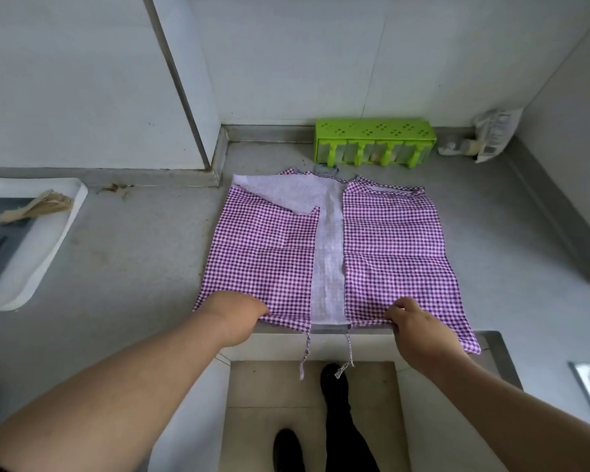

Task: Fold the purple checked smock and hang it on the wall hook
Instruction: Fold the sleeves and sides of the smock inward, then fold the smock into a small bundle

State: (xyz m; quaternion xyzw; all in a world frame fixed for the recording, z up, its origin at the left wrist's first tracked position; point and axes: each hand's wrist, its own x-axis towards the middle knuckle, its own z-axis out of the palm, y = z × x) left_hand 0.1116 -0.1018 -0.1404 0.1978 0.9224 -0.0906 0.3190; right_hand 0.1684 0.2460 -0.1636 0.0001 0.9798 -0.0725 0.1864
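Smock (392,247), purple checked, lies flat on the grey desk (133,253), its lower hem along the desk's near edge and its neck end towards the back edge. Both side panels are folded inward, leaving a strip of pale lining showing down the middle. Two thin ties (305,352) hang off the near edge over the floor. The left hand (234,316) grips the hem of the left panel, its fingers curled under the cloth as far as the view lets me tell. The right hand (419,327) pinches the hem of the right panel with bent fingers. At the back edge, just beyond the neck of the garment, stands a green plastic rack (375,139). A white tray (28,247) sits at the desk's left edge, well apart from the cloth.
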